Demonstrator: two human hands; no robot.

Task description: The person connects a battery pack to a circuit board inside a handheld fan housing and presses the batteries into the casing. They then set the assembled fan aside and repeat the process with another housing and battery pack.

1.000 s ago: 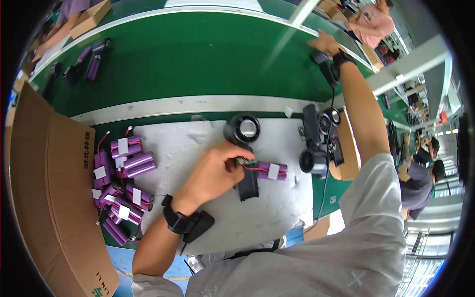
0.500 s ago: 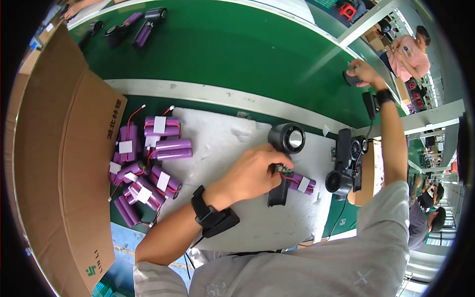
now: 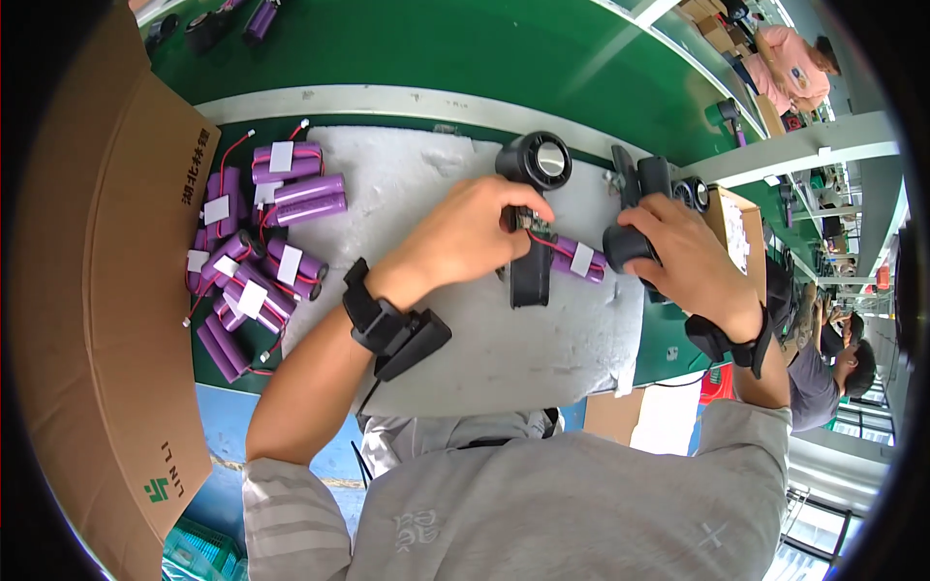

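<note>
My left hand [image 3: 475, 230] is closed, its thumb and fingertips pinching a small green circuit board [image 3: 533, 225] over the handle of a black fan housing [image 3: 529, 279]. The round fan head [image 3: 539, 161] lies above it on the foam sheet. Red and black wires run from the board to a purple battery pack [image 3: 579, 259] beside the handle. At the right edge of the foam my right hand [image 3: 686, 254] curls its fingers round a dark rounded fan housing [image 3: 628, 248]; the palm hides part of it.
Several purple battery packs [image 3: 310, 200] with white pads and wires lie at the left, beside a tall cardboard box [image 3: 116, 281]. More black fan parts [image 3: 655, 176] and an open carton [image 3: 734, 228] stand right. A white rail [image 3: 387, 101] borders the green surface beyond.
My right hand has come back from the far green surface to the fan parts at the foam's right edge. The left hand keeps its pinch. The whole view has shifted.
</note>
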